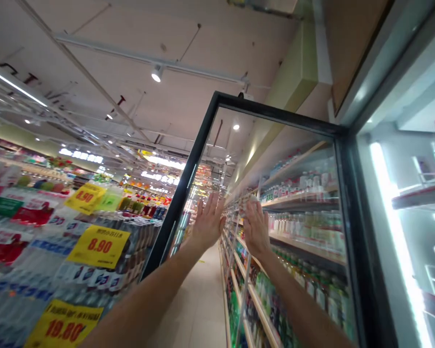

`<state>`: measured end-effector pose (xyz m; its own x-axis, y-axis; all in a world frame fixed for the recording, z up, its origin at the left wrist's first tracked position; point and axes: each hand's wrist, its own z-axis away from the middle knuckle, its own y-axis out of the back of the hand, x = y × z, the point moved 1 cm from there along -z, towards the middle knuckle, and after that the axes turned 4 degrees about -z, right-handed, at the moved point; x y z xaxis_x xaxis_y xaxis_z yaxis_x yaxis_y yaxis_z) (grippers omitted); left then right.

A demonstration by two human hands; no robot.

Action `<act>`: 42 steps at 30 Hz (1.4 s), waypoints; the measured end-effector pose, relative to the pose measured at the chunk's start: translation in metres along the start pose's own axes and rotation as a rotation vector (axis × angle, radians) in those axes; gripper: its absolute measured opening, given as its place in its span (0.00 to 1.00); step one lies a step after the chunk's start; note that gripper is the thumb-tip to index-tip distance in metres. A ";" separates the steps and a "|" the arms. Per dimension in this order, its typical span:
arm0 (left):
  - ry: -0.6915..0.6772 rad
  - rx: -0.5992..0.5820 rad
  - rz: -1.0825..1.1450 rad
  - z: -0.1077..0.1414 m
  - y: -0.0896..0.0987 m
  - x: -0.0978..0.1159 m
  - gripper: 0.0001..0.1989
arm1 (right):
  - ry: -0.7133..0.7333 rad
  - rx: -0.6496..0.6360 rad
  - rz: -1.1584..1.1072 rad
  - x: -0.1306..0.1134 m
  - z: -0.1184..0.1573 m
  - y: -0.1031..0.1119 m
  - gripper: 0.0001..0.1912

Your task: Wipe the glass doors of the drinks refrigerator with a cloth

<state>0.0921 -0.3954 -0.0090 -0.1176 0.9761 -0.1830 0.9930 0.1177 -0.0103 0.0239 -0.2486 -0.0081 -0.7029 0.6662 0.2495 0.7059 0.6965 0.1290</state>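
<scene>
Both my hands are raised in front of a glass cooler door (282,114) with a black frame, which stands swung out from a lit cabinet. My left hand (208,223) has its fingers spread and its palm turned to the glass. Beside it on the right, my right hand (255,228) is also flat with its fingers up. Neither hand holds anything. Whether the palms touch the pane or sit just short of it cannot be made out.
The lit cabinet's shelf (420,194) is at the right. Shelves of bottles (315,224) show through the glass. Stacked goods with a yellow price sign (99,245) stand at the left. A pale aisle floor (199,295) runs between.
</scene>
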 end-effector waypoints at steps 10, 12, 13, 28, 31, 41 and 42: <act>-0.131 -0.028 0.132 -0.020 -0.011 0.071 0.25 | -0.178 0.111 0.072 0.045 0.033 0.024 0.29; -0.119 -0.029 0.105 -0.026 -0.005 0.047 0.23 | -0.192 0.100 0.182 0.050 0.039 0.029 0.27; -0.074 -0.018 0.093 -0.030 -0.001 0.030 0.23 | -0.192 0.106 0.199 0.051 0.041 0.030 0.27; -0.121 -0.031 0.034 -0.012 -0.017 0.029 0.23 | -0.220 0.107 0.261 0.047 0.042 0.019 0.28; 0.269 0.049 0.013 -0.035 -0.019 -0.008 0.24 | -0.215 0.078 0.270 0.049 0.043 0.017 0.29; -0.072 -0.045 0.080 0.000 -0.033 0.021 0.23 | -0.163 0.001 0.321 0.055 0.049 0.011 0.32; 0.076 -0.016 0.061 -0.002 -0.033 0.010 0.24 | -0.158 -0.016 0.324 0.057 0.051 0.011 0.32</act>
<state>0.0577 -0.3890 -0.0091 -0.0583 0.9925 -0.1078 0.9981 0.0601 0.0142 -0.0128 -0.1899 -0.0414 -0.4461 0.8857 0.1289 0.8948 0.4387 0.0824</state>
